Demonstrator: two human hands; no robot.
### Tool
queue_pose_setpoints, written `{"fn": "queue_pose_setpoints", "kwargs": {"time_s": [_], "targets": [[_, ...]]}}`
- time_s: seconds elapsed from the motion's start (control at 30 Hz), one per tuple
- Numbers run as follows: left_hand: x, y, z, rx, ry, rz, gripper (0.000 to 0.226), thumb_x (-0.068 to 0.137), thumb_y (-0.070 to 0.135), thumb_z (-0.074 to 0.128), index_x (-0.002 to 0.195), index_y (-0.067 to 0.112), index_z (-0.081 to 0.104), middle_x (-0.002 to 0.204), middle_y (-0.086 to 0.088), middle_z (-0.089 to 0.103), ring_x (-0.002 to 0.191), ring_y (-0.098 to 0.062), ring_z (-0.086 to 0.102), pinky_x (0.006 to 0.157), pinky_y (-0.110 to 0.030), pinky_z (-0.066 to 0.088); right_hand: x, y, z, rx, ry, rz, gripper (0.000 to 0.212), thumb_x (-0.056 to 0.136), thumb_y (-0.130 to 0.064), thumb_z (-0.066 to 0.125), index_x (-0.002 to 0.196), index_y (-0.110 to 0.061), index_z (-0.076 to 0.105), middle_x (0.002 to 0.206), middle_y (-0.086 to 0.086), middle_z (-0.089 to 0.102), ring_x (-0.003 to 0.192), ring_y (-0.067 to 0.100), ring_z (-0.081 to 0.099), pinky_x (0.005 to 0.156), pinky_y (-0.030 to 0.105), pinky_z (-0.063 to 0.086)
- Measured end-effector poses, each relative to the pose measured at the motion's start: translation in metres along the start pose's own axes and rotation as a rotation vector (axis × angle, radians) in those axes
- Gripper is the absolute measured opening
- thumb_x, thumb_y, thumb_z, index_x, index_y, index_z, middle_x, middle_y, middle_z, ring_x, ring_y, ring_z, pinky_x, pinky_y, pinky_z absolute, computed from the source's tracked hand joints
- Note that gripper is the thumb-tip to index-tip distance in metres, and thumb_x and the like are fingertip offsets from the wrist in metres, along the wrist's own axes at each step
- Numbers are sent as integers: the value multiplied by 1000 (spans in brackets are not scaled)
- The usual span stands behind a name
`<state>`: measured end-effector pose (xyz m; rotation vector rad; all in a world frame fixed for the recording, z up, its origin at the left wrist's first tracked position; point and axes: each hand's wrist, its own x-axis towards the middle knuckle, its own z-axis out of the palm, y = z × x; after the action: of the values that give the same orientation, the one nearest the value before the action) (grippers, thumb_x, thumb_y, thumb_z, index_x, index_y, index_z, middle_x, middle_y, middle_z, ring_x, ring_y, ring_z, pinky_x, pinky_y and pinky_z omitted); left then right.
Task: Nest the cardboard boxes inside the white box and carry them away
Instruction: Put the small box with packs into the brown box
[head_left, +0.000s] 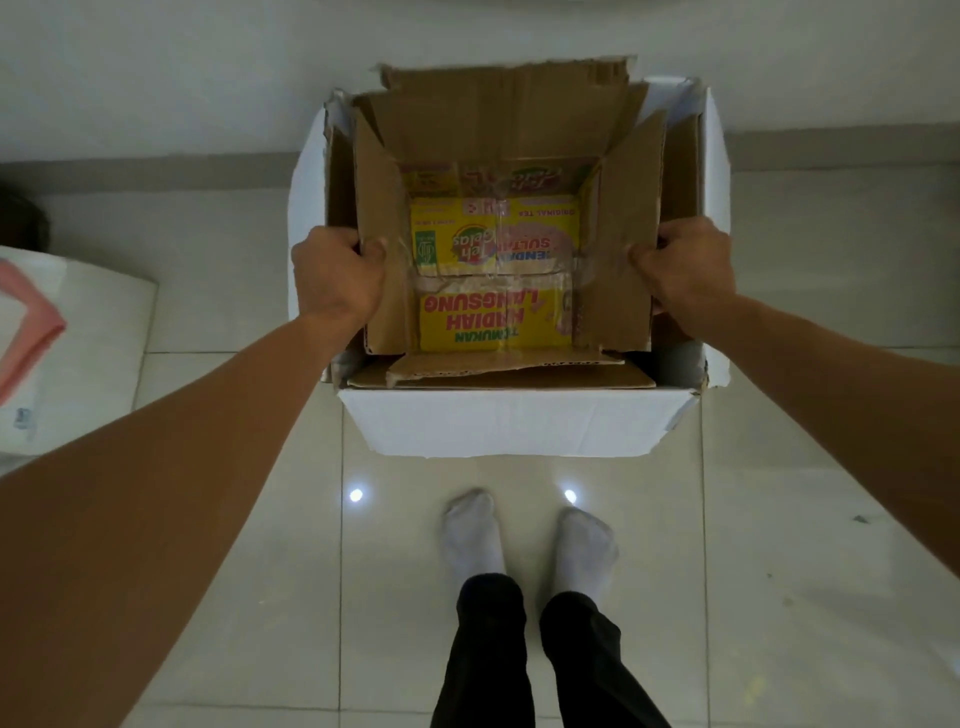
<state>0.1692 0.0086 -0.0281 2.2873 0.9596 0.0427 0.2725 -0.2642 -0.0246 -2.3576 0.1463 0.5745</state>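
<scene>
The person wears white socks (470, 535), black trousers (488, 649), and leaves both forearms (182, 441) bare.

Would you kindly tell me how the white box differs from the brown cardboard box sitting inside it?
The white box is white outside and outermost; the brown cardboard box is plain brown and nested in it. The brown cardboard box's far flap rises past the white box's rim. The left hand and right hand grip the brown cardboard box's side flaps; whether they also hold the white box is hidden. Both are open-topped.
</scene>
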Motion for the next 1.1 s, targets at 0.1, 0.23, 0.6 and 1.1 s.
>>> {"fn": "queue_pose_setpoints", "kwargs": {"time_s": [0.1,0.23,0.6,1.1], "targets": [[8,-4,14,38,-43,20,35,90,19,56,65,-5,60,56,-10,54,48,-17,47,53,-25,38,11,6,12,5,9,38,20,89,-19,57,97,-2,66,101,16,69,86,31,67,73,46,58],[16,-11,31,70,-77,25,39,91,18,57,55,1,52,55,-11,52,48,-16,45,51,-28,38,26,13,27,-24,-3,64,25,88,-17,58,100,4,65,101,20,69,87,34,68,73,49,58],[4,-4,44,390,-10,193,52,83,17,64,129,5,40,124,-22,46,106,-37,52,77,-42,48,41,20,44,-198,33,22,49,85,-17,64,128,-2,44,127,20,54,110,34,58,84,36,49],[5,-46,56,1269,-567,314,119,63,95,17,150,15,20,161,-13,-5,145,-31,-16,107,-57,-22,41,56,42,-1647,-346,-584,55,92,-47,34,143,-27,33,159,12,12,146,34,3,109,64,-7]]}}
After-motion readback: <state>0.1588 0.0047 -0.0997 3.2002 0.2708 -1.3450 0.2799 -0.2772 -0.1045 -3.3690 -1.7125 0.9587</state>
